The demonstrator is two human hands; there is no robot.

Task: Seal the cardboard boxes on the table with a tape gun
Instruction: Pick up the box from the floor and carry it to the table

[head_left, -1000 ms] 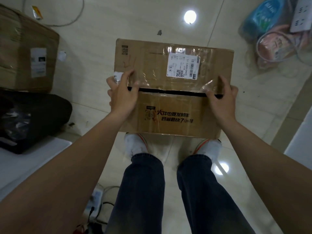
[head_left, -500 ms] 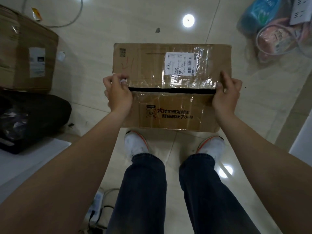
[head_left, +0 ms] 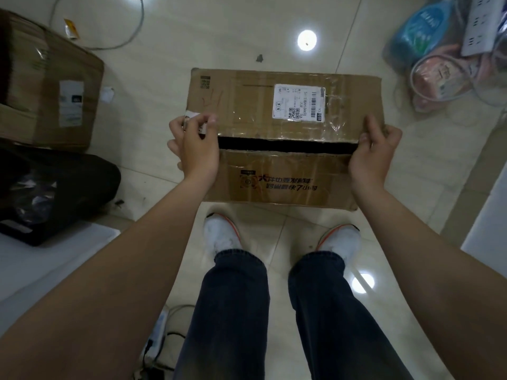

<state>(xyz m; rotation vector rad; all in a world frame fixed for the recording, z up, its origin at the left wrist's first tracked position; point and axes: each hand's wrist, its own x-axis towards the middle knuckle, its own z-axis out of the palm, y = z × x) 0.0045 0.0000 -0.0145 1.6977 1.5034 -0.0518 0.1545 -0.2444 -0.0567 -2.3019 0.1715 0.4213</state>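
I hold a brown cardboard box (head_left: 279,176) in the air above the tiled floor and my feet. Its two top flaps leave a dark slot between them, and a white shipping label (head_left: 299,102) sits on the far flap under old clear tape. My left hand (head_left: 194,149) grips the box's left end with the thumb on top, over a small white sticker. My right hand (head_left: 375,152) grips the right end, fingers curled round the edge. No tape gun is in view.
A second cardboard box (head_left: 52,97) stands at the left, with a black bag (head_left: 55,187) in front of it. A clear bag with packets and a power strip (head_left: 450,53) lies at the top right. White surfaces (head_left: 41,259) border both sides. Cables lie on the floor.
The box has shifted slightly in my hands and my grip on both ends has tightened; my left thumb now lies on top of the far flap's corner.
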